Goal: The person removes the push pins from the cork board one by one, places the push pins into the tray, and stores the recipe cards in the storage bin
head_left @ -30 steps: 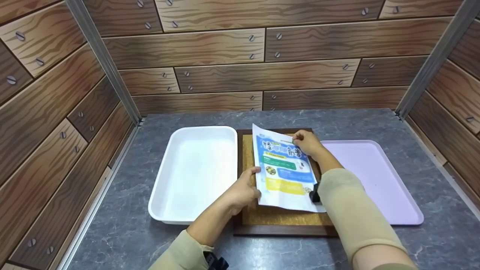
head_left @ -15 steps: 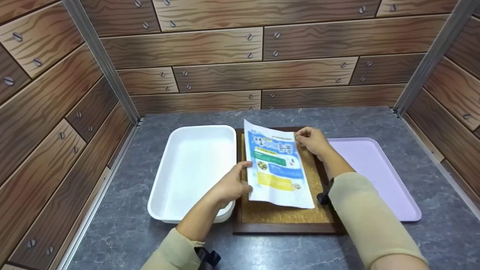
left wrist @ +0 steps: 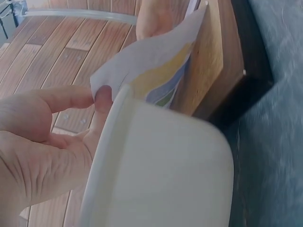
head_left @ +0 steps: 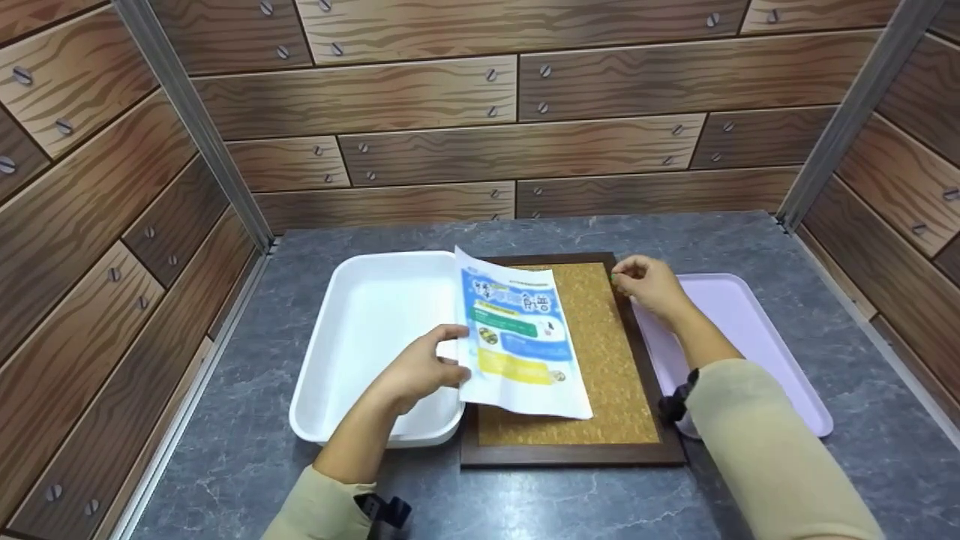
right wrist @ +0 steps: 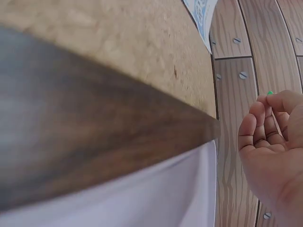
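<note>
My left hand (head_left: 416, 371) pinches the left edge of a printed paper sheet (head_left: 517, 337) between thumb and fingers. The sheet, with blue, green and yellow blocks, is tilted and slightly curved over the left part of a dark-framed cork board (head_left: 607, 360); its left edge reaches over a white tub (head_left: 375, 337). In the left wrist view the thumb and a fingertip meet at the paper's corner (left wrist: 106, 78). Above the board's upper right corner, my right hand (head_left: 651, 287) pinches a small green pushpin (right wrist: 270, 93). Only a bit of green shows between its fingertips.
A lilac tray (head_left: 739, 337) lies to the right, partly under my right forearm. The white tub's raised wall (left wrist: 180, 165) stands right beside the board and my left hand. Wood-patterned walls (head_left: 427, 97) enclose the grey marbled table (head_left: 225, 420) on three sides.
The sheet has moved left with my left hand, baring the right part of the cork. My right hand has come away from the sheet's top right corner, moving right with the green pushpin.
</note>
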Tool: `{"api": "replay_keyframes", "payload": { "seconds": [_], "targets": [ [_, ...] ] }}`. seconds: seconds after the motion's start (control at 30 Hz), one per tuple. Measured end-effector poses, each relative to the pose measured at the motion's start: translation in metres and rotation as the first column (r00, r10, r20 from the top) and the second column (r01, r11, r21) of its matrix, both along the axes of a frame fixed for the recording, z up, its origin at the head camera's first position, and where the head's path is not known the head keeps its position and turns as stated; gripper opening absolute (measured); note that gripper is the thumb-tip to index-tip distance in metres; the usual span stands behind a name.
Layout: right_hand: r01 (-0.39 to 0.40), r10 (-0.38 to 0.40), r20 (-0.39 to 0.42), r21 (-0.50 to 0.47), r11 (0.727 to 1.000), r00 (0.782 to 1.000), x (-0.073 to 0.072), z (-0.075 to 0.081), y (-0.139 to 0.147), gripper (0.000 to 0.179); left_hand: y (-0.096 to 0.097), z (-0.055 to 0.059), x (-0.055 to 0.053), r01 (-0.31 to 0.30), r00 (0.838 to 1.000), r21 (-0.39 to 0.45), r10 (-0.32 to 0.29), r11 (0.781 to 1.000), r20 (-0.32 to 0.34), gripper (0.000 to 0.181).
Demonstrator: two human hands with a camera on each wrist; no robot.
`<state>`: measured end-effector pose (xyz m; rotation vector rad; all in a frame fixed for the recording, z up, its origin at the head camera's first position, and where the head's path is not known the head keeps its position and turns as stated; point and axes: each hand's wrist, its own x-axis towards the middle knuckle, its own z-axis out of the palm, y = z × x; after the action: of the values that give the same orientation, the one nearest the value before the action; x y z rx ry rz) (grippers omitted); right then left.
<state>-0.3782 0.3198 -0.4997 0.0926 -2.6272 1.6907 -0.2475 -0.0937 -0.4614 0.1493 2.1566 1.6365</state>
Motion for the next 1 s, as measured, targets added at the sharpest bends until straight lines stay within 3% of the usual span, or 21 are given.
{"api": "replay_keyframes", "payload": {
  "seconds": [0.17, 0.47, 1.0],
  "targets": [
    [0.004, -0.004, -0.013, 0.007, 1.0, 1.0, 0.007, 0.001, 0.006, 0.029, -0.011, -0.001, 0.001, -0.019, 1.0, 0.001, 0.019, 1.0, 0.0, 0.073],
    [0.008, -0.005, -0.022, 0.115, 0.993, 1.0, 0.017, 0.0, 0.02, 0.032, -0.03, -0.002, 0.001, -0.047, 0.999, -0.021, 0.047, 0.999, -0.01, 0.083],
    [0.011, -0.014, 0.03, 0.095, 0.995, 0.999, 0.028, -0.005, 0.041, 0.041, -0.058, -0.005, -0.001, -0.125, 0.992, -0.041, 0.125, 0.991, 0.008, 0.069]
  ]
}}
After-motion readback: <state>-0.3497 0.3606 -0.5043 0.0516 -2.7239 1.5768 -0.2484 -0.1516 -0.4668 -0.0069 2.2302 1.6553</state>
